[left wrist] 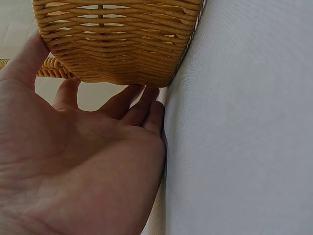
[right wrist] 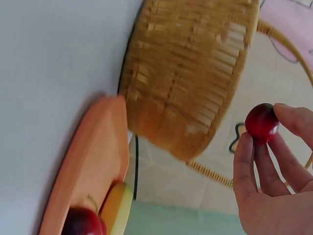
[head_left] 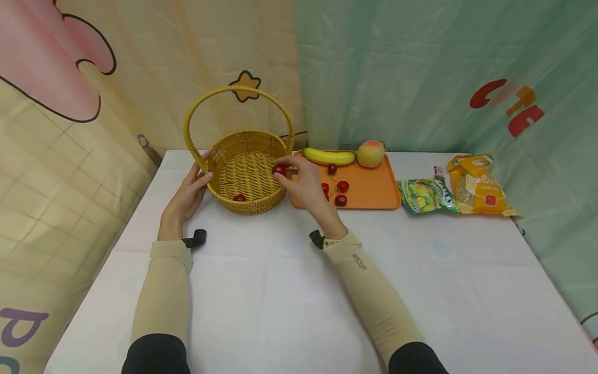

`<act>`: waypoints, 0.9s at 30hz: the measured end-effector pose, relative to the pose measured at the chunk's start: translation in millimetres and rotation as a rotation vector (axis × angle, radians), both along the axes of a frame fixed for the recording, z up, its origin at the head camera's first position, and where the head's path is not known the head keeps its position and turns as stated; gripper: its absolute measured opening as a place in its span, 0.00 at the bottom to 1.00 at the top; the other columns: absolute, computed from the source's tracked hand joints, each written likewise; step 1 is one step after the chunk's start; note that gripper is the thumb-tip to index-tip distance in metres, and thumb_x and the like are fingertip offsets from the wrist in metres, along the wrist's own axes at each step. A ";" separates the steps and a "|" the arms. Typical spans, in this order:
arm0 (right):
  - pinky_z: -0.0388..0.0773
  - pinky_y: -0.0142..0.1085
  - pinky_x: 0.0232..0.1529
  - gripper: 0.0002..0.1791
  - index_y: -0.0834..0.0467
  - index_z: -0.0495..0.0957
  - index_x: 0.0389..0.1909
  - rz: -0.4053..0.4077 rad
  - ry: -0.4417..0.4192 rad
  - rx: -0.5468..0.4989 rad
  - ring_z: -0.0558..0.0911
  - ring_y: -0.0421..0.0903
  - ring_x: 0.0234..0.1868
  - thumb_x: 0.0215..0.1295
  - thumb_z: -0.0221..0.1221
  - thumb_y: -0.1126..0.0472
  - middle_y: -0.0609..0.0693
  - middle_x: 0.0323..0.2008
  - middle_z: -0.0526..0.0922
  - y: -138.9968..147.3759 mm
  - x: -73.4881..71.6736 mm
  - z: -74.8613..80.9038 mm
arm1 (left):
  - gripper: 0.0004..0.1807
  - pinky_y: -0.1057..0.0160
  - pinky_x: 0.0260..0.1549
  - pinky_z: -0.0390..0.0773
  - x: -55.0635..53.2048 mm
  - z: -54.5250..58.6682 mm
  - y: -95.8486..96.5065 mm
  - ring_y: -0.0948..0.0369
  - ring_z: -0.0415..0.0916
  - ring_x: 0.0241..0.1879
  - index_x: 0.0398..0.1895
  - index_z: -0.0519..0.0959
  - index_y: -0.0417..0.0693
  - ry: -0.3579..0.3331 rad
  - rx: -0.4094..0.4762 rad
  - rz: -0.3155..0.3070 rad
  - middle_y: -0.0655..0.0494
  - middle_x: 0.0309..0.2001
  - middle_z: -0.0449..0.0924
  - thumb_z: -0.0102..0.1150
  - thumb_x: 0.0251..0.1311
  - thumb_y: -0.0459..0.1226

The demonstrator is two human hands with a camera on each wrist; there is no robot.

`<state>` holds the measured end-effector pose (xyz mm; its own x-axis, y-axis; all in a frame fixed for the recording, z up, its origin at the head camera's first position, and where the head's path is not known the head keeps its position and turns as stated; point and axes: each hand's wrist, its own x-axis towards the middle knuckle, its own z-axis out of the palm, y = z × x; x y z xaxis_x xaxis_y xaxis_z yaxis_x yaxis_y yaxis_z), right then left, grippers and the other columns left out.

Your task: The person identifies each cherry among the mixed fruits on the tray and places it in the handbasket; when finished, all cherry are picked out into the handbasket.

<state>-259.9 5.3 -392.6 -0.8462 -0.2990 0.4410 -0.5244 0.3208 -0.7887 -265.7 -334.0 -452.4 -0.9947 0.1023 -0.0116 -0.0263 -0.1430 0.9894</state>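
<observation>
A yellow wicker basket (head_left: pixel 249 208) with a tall arched handle stands at the back left of the table. My left hand (head_left: pixel 187 193) holds its left side, thumb at the rim near the handle's foot; in the left wrist view the fingers (left wrist: pixel 142 105) lie against the woven wall (left wrist: pixel 117 44). My right hand (head_left: pixel 308 182) pinches a dark red cherry (right wrist: pixel 262 123) between thumb and fingertips, over the basket's right rim. Another cherry (head_left: pixel 240 198) lies inside the basket, toward its front.
Right beside the basket lies an orange tray (head_left: pixel 374 191) with several cherries (head_left: pixel 343 186), a banana (head_left: pixel 329 157) and a peach (head_left: pixel 370 154). Farther right are a green packet (head_left: pixel 426 195) and a yellow-orange bag (head_left: pixel 478 184). Curtains hang behind the white table (head_left: pixel 289 291).
</observation>
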 end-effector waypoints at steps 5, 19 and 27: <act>0.87 0.45 0.55 0.17 0.62 0.84 0.57 0.062 0.003 0.055 0.87 0.52 0.52 0.70 0.69 0.65 0.58 0.53 0.87 -15.3 10.5 -2.0 | 0.35 0.57 0.83 0.36 -1.2 0.0 1.1 0.57 0.40 0.84 0.84 0.57 0.71 0.001 -0.007 -0.001 0.59 0.87 0.37 0.48 0.81 0.34; 0.82 0.50 0.63 0.20 0.64 0.80 0.63 0.088 -0.073 0.007 0.83 0.54 0.60 0.72 0.65 0.67 0.59 0.60 0.84 -11.6 8.5 -0.5 | 0.34 0.57 0.83 0.36 0.0 1.5 1.9 0.57 0.41 0.84 0.84 0.56 0.70 0.007 -0.008 0.002 0.59 0.87 0.40 0.47 0.81 0.33; 0.83 0.50 0.61 0.18 0.64 0.83 0.59 -0.051 -0.031 -0.126 0.83 0.56 0.60 0.70 0.66 0.69 0.60 0.57 0.86 19.1 -12.3 1.9 | 0.35 0.58 0.83 0.37 1.3 0.9 1.2 0.57 0.41 0.84 0.84 0.57 0.69 0.017 0.008 0.002 0.58 0.87 0.40 0.48 0.81 0.33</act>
<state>-272.2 24.5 -390.6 -0.8728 -0.1994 0.4455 -0.4846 0.2439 -0.8401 -264.4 -332.8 -451.5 -0.9950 0.1000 0.0061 -0.0091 -0.1506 0.9885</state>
